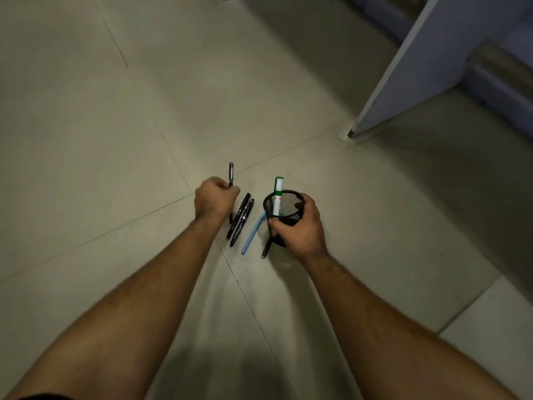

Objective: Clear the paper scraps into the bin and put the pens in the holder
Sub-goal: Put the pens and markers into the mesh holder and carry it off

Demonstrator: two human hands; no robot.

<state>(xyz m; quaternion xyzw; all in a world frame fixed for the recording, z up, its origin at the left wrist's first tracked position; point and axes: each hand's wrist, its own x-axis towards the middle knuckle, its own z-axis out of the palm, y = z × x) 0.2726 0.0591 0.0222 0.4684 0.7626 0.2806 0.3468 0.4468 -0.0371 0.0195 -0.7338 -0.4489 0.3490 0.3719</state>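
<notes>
Nearest, two bare forearms reach forward over a pale tiled floor (121, 140). Between the hands, loose pens lie on the tiles with their long axes running from lower left to upper right: a light blue pen (251, 237), plain and slim, and left of it two black pens (240, 219) lying side by side, touching along their length, each with a thin pale band near the middle. A further dark pen (266, 248) pokes out from under the holder, its tip pointing down and left.

The right hand (300, 226) grips a black mesh pen holder (284, 210), its fingers curled round the wall; the cup is tilted, with its open mouth facing up and toward the camera. Inside stands a white marker (278, 194) with a green cap, nearly upright, cap end up and clear of the rim; it carries small red print, too blurred to read.

The left hand (215, 199) is closed round a dark pen (231, 174), which stands almost vertical, its upper end sticking out above the fist.

Farther off at the upper right stands a blue-grey panel (409, 70) resting on the floor.
</notes>
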